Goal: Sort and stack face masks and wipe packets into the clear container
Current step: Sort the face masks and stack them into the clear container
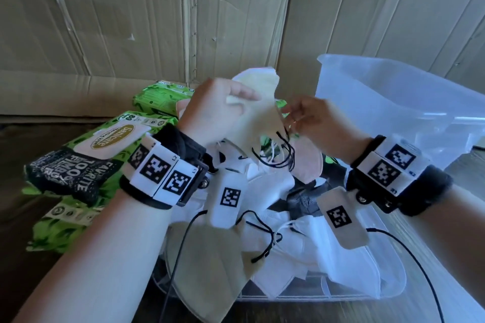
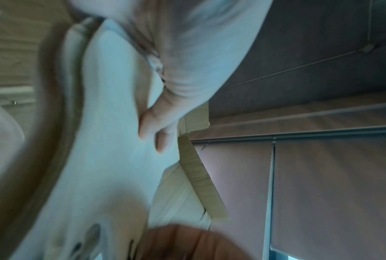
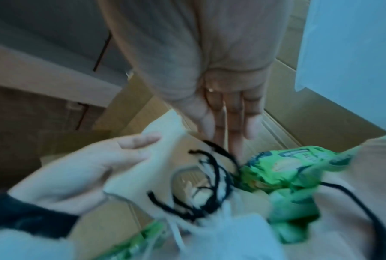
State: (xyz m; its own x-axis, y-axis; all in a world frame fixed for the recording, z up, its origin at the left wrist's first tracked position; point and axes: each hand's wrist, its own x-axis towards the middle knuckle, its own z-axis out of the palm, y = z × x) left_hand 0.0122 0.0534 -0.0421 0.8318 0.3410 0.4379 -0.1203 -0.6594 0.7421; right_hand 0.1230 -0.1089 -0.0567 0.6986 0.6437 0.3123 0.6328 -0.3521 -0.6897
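Observation:
My left hand (image 1: pixel 215 110) grips a cream face mask (image 1: pixel 254 110) and holds it up over a pile of white masks (image 1: pixel 275 220). In the left wrist view the fingers (image 2: pixel 158 130) curl against the mask (image 2: pixel 111 123). My right hand (image 1: pixel 309 118) is just right of it, fingers straight (image 3: pixel 232 121), tips by the tangled black ear loops (image 1: pixel 278 155). I cannot tell whether they touch the loops (image 3: pixel 212 177). Green wipe packets (image 1: pixel 105 144) lie at the left. The clear container (image 1: pixel 393 102) stands at the right.
A pink mask (image 1: pixel 308 162) lies under the loops. The pile rests on a clear shallow tray (image 1: pixel 288 296). Another green packet (image 3: pixel 287 168) sits beside the loops. Cardboard sheets (image 1: pixel 157 21) form the back wall. Cables run from both wrist bands.

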